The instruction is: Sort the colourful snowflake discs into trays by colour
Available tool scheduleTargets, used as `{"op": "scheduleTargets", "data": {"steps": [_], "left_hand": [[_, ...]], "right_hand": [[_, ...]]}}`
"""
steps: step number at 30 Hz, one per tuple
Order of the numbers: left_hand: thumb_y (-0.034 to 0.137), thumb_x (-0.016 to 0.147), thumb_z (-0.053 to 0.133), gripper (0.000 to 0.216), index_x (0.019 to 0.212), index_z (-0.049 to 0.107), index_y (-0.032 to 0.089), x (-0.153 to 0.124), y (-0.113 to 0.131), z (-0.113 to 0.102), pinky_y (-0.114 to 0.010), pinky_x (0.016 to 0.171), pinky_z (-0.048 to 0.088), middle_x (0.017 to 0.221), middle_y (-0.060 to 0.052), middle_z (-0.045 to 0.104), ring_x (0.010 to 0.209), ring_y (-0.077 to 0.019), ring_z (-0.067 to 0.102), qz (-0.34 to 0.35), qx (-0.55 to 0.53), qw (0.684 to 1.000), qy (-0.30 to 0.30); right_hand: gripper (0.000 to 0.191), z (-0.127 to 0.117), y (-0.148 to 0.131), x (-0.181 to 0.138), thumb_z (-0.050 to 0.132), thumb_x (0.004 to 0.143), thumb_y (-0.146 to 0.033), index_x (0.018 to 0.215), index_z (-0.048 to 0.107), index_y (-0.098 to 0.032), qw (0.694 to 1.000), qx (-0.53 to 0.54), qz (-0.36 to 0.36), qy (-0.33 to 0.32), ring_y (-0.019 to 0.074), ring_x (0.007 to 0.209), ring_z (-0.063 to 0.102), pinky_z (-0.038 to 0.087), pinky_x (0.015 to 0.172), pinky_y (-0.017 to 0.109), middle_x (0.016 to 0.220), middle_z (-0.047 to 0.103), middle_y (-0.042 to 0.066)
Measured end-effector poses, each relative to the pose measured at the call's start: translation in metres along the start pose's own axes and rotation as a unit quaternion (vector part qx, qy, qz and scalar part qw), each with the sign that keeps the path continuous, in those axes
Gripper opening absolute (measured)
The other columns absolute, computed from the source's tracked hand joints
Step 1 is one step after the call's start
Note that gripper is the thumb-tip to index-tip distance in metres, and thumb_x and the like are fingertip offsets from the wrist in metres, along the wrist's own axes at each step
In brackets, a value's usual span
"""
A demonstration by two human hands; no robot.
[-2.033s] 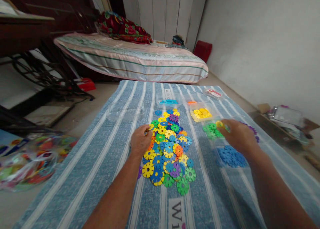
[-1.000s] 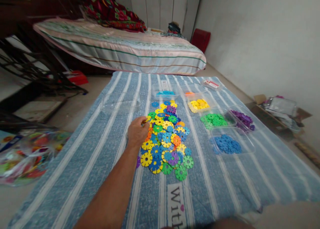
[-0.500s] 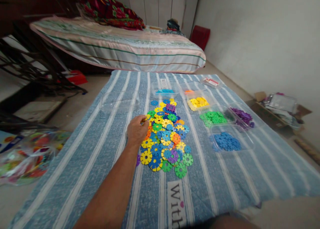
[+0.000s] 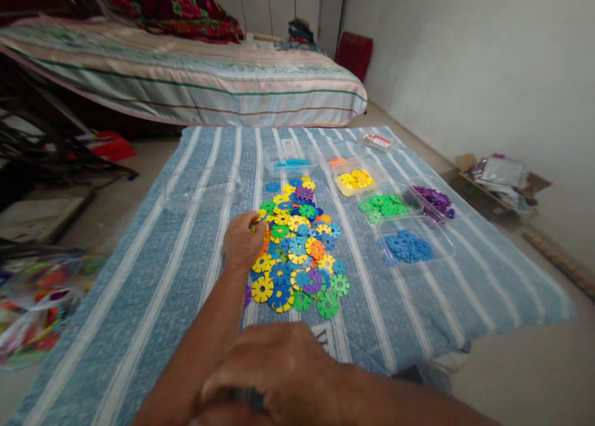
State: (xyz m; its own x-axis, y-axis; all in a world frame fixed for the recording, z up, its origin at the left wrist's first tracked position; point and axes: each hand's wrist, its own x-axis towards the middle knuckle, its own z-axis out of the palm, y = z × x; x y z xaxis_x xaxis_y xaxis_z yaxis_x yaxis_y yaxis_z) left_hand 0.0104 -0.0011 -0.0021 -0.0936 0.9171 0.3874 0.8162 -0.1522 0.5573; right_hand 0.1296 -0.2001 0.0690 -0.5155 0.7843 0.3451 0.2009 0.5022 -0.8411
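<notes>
A heap of colourful notched plastic discs (image 4: pixel 297 246) in yellow, blue, green, orange and purple lies on the striped cloth. At its left edge, my left hand (image 4: pixel 243 243) is closed, with a bit of yellow notched disc showing at the fingertips; the rest of its grip is hidden. Close to the camera, my right hand (image 4: pixel 279 364) reaches across in front of my left forearm. It looks curled and blurred, its fingers partly hidden, so I cannot see whether it holds anything.
Clear tubs to the right hold sorted discs: yellow (image 4: pixel 356 181), green (image 4: pixel 385 206), purple (image 4: pixel 433 201) and blue (image 4: pixel 409 247). Light blue discs (image 4: pixel 292 164) sit in a tub behind the heap. A clear container (image 4: pixel 202 193) stands left. Beyond is a bed (image 4: pixel 209 91).
My right hand has come into view at the bottom, in front of my left forearm. My left hand stays closed at the heap's left edge. The view has shifted slightly right.
</notes>
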Motion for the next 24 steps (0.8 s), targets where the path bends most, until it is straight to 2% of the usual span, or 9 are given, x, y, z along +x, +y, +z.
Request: {"op": "scheduleTargets", "data": {"steps": [2, 4, 6, 9, 11, 17, 24], "left_hand": [[0.031, 0.077, 0.048, 0.028, 0.096, 0.063, 0.017, 0.0, 0.001, 0.001, -0.034, 0.094, 0.044, 0.104, -0.008, 0.066, 0.098, -0.0219, 0.059, 0.017, 0.001, 1.0, -0.003], [0.03, 0.079, 0.046, 0.028, 0.097, 0.063, 0.016, 0.0, 0.002, 0.001, -0.034, 0.094, 0.044, 0.105, -0.009, 0.066, 0.099, -0.0216, 0.059, 0.034, -0.003, 0.999, -0.009], [0.029, 0.08, 0.044, 0.028, 0.097, 0.062, 0.016, 0.0, 0.003, 0.002, -0.033, 0.095, 0.044, 0.106, -0.009, 0.065, 0.1, -0.021, 0.059, 0.048, -0.01, 0.999, -0.017], [0.028, 0.08, 0.042, 0.028, 0.096, 0.062, 0.016, -0.001, 0.004, 0.001, -0.033, 0.096, 0.043, 0.106, -0.009, 0.065, 0.102, -0.0205, 0.058, 0.059, -0.016, 0.998, -0.021], [0.029, 0.08, 0.042, 0.027, 0.096, 0.061, 0.017, -0.002, 0.004, 0.001, -0.033, 0.095, 0.043, 0.106, -0.009, 0.065, 0.102, -0.0203, 0.058, 0.061, -0.019, 0.998, -0.02], [0.029, 0.079, 0.043, 0.027, 0.094, 0.061, 0.017, -0.005, 0.007, 0.001, -0.033, 0.094, 0.044, 0.103, -0.008, 0.065, 0.099, -0.0201, 0.058, 0.051, -0.038, 0.998, -0.017], [0.029, 0.078, 0.045, 0.028, 0.095, 0.062, 0.017, -0.009, 0.012, 0.004, -0.033, 0.089, 0.047, 0.099, -0.007, 0.066, 0.093, -0.0193, 0.06, 0.019, -0.072, 0.997, -0.011]], "right_hand": [[0.016, -0.012, 0.016, 0.012, 0.047, 0.088, -0.028, 0.09, 0.061, -0.019, 0.988, -0.154, 0.022, 0.011, 0.0188, 0.089, 0.058, 0.048, 0.082, 0.035, 0.09, 0.063, 0.005], [0.015, -0.019, 0.029, 0.017, 0.051, 0.084, -0.026, 0.093, 0.06, -0.017, 0.955, -0.293, 0.038, 0.012, 0.0249, 0.101, 0.054, 0.045, 0.087, 0.041, 0.101, 0.062, 0.01], [0.024, -0.021, 0.04, 0.016, 0.054, 0.083, -0.03, 0.102, 0.058, -0.017, 0.933, -0.357, 0.044, -0.003, 0.0302, 0.116, 0.045, 0.04, 0.093, 0.047, 0.117, 0.056, 0.014], [0.04, -0.018, 0.053, 0.014, 0.058, 0.08, -0.04, 0.112, 0.054, -0.017, 0.919, -0.388, 0.056, -0.037, 0.0338, 0.126, 0.033, 0.032, 0.098, 0.055, 0.132, 0.045, 0.017], [0.044, -0.017, 0.06, 0.015, 0.06, 0.079, -0.043, 0.114, 0.053, -0.018, 0.917, -0.39, 0.064, -0.047, 0.0334, 0.128, 0.03, 0.03, 0.099, 0.056, 0.136, 0.041, 0.016], [0.03, -0.023, 0.073, 0.023, 0.056, 0.084, -0.037, 0.107, 0.057, -0.018, 0.912, -0.403, 0.069, -0.018, 0.0294, 0.126, 0.033, 0.03, 0.1, 0.05, 0.134, 0.045, 0.012], [0.028, -0.033, 0.084, 0.027, 0.055, 0.084, -0.034, 0.107, 0.058, -0.019, 0.906, -0.415, 0.087, 0.008, 0.0288, 0.127, 0.034, 0.032, 0.101, 0.047, 0.134, 0.044, 0.011]]}}
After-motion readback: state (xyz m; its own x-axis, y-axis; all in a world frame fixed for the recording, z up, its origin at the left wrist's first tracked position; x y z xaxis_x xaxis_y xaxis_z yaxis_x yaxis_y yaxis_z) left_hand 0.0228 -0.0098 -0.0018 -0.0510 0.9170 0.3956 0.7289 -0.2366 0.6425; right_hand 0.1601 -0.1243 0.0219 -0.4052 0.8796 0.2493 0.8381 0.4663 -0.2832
